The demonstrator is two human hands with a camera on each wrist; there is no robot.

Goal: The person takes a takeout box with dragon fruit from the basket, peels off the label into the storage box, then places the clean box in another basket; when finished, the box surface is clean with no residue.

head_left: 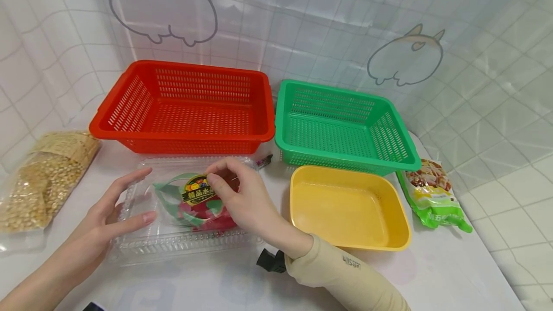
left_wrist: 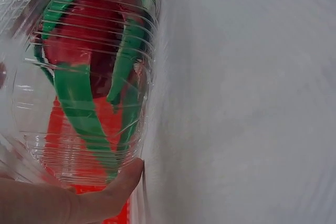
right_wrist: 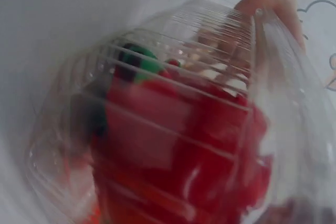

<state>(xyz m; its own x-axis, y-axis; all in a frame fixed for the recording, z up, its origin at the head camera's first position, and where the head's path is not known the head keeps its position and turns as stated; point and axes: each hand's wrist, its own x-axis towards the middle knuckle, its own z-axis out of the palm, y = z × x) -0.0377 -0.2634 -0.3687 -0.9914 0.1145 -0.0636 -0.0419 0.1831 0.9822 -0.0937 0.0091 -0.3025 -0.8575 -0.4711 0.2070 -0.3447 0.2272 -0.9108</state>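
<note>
A clear plastic clamshell box (head_left: 142, 241) lies on the table in the head view. Inside it are glossy red and green contents (head_left: 218, 217); their kind cannot be told. A black and gold label (head_left: 196, 196) with coloured fruit shows on the lid. My right hand (head_left: 242, 193) pinches the label's upper right edge between thumb and forefinger, covering part of the contents. On the box's left end rests my left hand (head_left: 110, 220), thumb and fingers spread. In the left wrist view one finger (left_wrist: 118, 190) lies against the box's ribbed end.
Behind the box stands a red basket (head_left: 196, 140), with a green basket (head_left: 345, 160) beside it. A yellow tub (head_left: 345, 205) is right of my right hand. Bagged corn kernels (head_left: 47, 184) lie at the left, a green food packet (head_left: 432, 193) at the right.
</note>
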